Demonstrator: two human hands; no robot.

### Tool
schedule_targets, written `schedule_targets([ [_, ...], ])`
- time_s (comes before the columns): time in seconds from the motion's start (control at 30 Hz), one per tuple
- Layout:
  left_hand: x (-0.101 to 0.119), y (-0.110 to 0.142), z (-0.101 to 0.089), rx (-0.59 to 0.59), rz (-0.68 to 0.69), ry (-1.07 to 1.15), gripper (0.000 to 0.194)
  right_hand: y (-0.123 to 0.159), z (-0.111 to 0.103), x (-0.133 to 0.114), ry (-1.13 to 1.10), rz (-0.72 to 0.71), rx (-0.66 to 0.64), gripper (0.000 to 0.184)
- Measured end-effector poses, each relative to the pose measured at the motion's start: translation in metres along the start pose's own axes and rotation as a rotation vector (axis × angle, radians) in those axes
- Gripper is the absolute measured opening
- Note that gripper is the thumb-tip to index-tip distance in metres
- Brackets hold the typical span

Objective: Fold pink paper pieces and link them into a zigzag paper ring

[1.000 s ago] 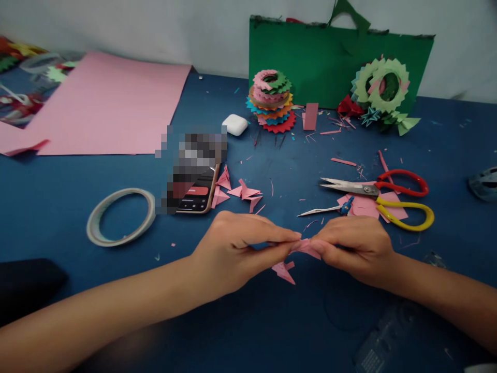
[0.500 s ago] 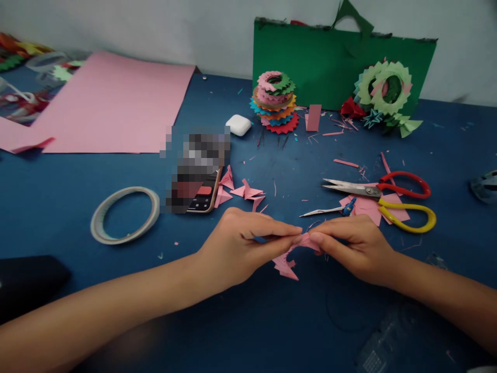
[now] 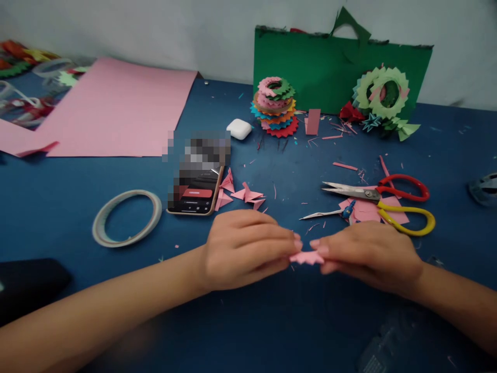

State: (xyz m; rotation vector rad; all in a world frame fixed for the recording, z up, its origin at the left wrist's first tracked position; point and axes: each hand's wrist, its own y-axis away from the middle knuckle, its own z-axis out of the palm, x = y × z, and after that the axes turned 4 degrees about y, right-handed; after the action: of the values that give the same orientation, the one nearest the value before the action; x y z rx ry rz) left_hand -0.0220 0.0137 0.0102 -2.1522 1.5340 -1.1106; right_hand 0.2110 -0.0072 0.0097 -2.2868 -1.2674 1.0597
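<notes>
Between both hands is a folded pink paper piece [image 3: 307, 257] with a zigzag edge. My left hand [image 3: 248, 251] pinches its left end, and my right hand [image 3: 368, 256] grips its right end. The fingers cover much of the paper. Beyond my left hand lie several pink folded paper pieces [image 3: 247, 194], beside a phone [image 3: 196, 194]. Just past my right hand are scissors [image 3: 375, 194] with one red and one yellow handle, resting on pink paper squares [image 3: 363, 211]. A small white pointed tool with a blue end [image 3: 347, 211] lies by the blades.
A tape roll [image 3: 100, 228] lies at left, near a large pink sheet [image 3: 120, 114]. A white earbud case [image 3: 238, 129], a stack of colourful toothed paper rings [image 3: 274, 111] and a green board [image 3: 306, 67] stand at the back. Paper scraps litter the blue table [image 3: 248, 331].
Both hands have turned and lowered slightly, with the pink paper still between them. Its dangling pointed part no longer shows; a short zigzag edge faces me now.
</notes>
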Motion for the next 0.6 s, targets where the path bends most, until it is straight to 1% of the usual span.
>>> schedule_targets([
  [0.07,0.003,0.004,-0.003,-0.047,0.067,-0.074,0.012,-0.002,-0.002,-0.001,0.054,-0.16,-0.074,0.005],
  [0.13,0.007,0.008,-0.003,-0.028,0.049,-0.121,0.009,-0.004,-0.001,0.001,0.089,-0.278,-0.111,0.009],
  [0.2,0.012,0.011,-0.001,-0.009,0.007,-0.146,0.011,-0.005,0.001,0.003,0.104,-0.327,-0.107,0.009],
  [0.3,0.016,0.012,0.002,-0.026,-0.034,-0.156,0.013,-0.004,0.004,0.005,0.09,-0.345,-0.116,0.006],
  [0.37,0.016,0.011,0.003,-0.026,-0.035,-0.151,0.012,-0.003,0.004,0.005,0.082,-0.347,-0.14,0.008],
  [0.47,0.012,0.012,0.004,-0.005,0.005,-0.141,0.01,-0.001,0.005,0.005,0.082,-0.331,-0.134,0.009],
  [0.6,0.003,0.016,0.01,0.011,0.081,-0.14,0.011,0.007,0.012,0.008,0.067,-0.313,-0.118,0.017],
])
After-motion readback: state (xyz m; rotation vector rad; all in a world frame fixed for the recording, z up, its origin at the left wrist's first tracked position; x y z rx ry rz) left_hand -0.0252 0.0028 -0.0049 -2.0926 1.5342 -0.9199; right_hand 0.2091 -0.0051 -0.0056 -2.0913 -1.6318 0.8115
